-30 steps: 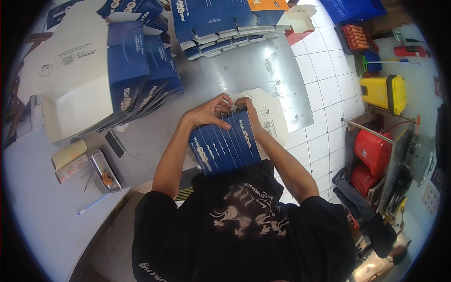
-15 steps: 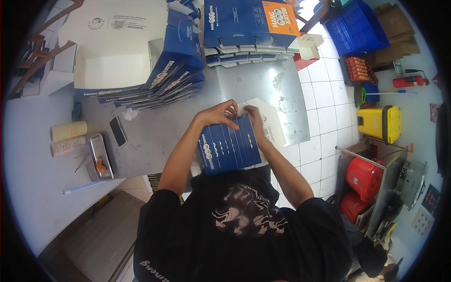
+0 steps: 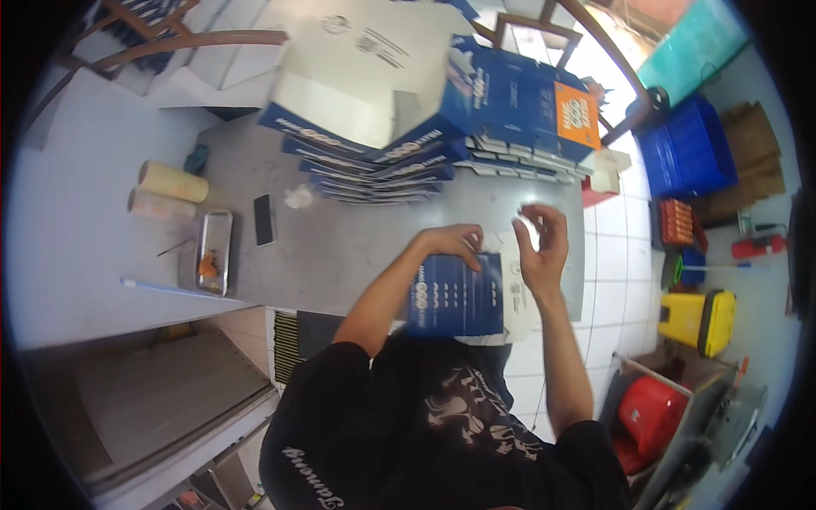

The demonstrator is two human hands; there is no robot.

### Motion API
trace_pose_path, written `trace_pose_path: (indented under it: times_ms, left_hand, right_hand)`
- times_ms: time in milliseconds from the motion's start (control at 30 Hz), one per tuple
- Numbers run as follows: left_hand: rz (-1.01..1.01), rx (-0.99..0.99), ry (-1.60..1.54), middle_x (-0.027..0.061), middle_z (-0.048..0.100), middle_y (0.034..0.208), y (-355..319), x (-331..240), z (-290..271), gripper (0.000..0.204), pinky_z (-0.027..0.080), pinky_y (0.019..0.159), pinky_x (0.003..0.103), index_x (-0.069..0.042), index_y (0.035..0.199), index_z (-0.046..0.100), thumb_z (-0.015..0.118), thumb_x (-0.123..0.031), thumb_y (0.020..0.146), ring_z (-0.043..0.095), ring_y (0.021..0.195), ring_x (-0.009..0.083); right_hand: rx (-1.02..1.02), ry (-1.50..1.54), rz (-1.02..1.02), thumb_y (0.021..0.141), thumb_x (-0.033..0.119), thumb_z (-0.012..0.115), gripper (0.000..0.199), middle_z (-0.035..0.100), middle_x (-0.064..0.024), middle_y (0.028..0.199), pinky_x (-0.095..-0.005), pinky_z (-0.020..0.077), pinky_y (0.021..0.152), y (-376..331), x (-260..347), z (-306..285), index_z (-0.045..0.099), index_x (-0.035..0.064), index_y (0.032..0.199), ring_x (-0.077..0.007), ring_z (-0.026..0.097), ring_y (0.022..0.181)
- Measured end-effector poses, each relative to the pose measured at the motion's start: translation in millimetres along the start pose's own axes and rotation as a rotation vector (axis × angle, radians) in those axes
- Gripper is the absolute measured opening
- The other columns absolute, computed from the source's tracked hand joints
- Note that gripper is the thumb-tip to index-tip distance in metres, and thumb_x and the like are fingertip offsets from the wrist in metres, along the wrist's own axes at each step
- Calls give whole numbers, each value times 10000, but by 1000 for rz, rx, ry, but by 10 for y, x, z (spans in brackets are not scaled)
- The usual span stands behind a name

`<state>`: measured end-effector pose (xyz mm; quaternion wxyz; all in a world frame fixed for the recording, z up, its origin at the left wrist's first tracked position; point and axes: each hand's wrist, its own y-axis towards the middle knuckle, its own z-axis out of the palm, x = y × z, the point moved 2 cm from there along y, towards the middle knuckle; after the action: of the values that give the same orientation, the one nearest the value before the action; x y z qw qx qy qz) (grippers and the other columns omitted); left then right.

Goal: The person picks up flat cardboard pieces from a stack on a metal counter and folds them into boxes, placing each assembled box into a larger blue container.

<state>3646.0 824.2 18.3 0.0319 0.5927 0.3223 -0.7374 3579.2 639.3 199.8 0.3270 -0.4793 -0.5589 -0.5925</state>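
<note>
A partly folded blue cardboard box [image 3: 455,297] lies against my front at the near edge of the metal table. Its white inner side, a flap [image 3: 515,293], sticks out on the right. My left hand [image 3: 452,242] grips the far edge of this box, the thumb on the blue face and the fingers curled. Off to the right, my right hand [image 3: 544,255] is raised above the white flap, thumb and fingers apart with nothing seen between them.
Stacked open boxes [image 3: 357,102] and flat-topped blue cartons [image 3: 518,93] stand at the back of the metal table [image 3: 297,263]. On the left are a phone [image 3: 264,219], a metal tray [image 3: 214,255] and two rolls [image 3: 172,182]. A yellow bin [image 3: 697,321] stands right.
My right hand has come off the box and lifted to the right, its fingers opening. My left hand stays on the box. The whole view has shifted and turned.
</note>
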Motion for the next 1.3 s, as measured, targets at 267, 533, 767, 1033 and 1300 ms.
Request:
trace_pose_path:
  times_ms: [267, 533, 767, 1033, 1300]
  left_hand:
    - [94, -109, -69, 186, 655, 1276, 40, 298, -184, 730, 493, 1008, 385, -100, 1228, 593, 999, -268, 644, 595, 1239, 305]
    - [68, -159, -120, 194, 633, 1312, -5, 75, -233, 784, 476, 1051, 412, -132, 1310, 589, 999, -244, 651, 557, 1299, 312]
    - [-51, -69, -179, 201, 614, 1344, -206, -175, -37, 837, 461, 1089, 435, -160, 1383, 585, 998, -222, 657, 524, 1351, 318]
    - [-178, 267, 137, 57, 584, 1414, 75, -645, 48, 697, 410, 1155, 455, -122, 1288, 668, 976, -165, 664, 481, 1396, 300]
    - [-314, 257, 163, 146, 643, 1272, 93, -529, -71, 818, 554, 957, 387, -111, 1335, 570, 985, -143, 631, 613, 1210, 259]
  right_hand:
    - [424, -360, -475, 894, 74, 721, 303, 679, -172, 1163, -426, 538, 919, 899, 1796, 1922, 679, 47, 1194, -380, 640, 1115]
    - [307, -105, -508, 922, 94, 713, 216, 694, -189, 940, -419, 531, 841, 1113, 1750, 1986, 677, 7, 1115, -376, 646, 993]
    - [-161, 185, -304, 1003, 36, 668, 166, 736, -111, 1013, -313, 539, 794, 434, 1779, -64, 625, -29, 1149, -194, 710, 900]
    - [30, -208, 543, 1061, 148, 611, 191, 734, -118, 861, -303, 518, 702, -1123, -474, -911, 625, -2, 1179, -112, 628, 757]
    - [284, 140, 843, 1103, 227, 529, 269, 721, -121, 838, -346, 489, 644, -1639, -743, -622, 542, 28, 1284, -145, 629, 698]
